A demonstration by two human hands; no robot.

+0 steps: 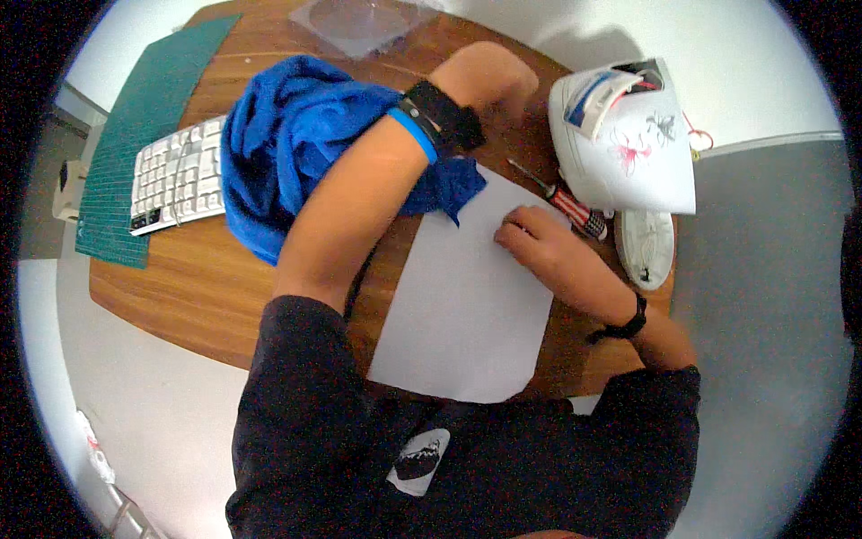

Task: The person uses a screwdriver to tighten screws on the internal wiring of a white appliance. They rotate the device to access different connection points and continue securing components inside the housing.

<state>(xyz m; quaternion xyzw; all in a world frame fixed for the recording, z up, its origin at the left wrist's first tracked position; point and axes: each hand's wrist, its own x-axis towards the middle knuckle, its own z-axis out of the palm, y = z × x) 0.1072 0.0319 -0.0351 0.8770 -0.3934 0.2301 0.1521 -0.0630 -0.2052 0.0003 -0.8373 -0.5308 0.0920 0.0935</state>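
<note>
My left arm stretches forward across a crumpled blue towel [287, 126]. Beyond it, my left hand [494, 81] is bent downward at the far side of the table, blurred, its fingers mostly hidden. My right hand [539, 242] rests over the right edge of a white sheet of paper [458, 314], with its fingers curled in. Whatever those fingers may hold is out of sight. One corner of the towel lies over the paper's far end. Just beyond my right hand lies a screwdriver [575, 211] with a striped red, white and dark handle.
At the far right stands a white bag [620, 144] with flower-like prints and items in its top. A small pale pouch [646, 247] sits below it. On the left are a white keyboard [180, 175] and a green cutting mat [135, 162]. Clear plastic [355, 27] lies at the back.
</note>
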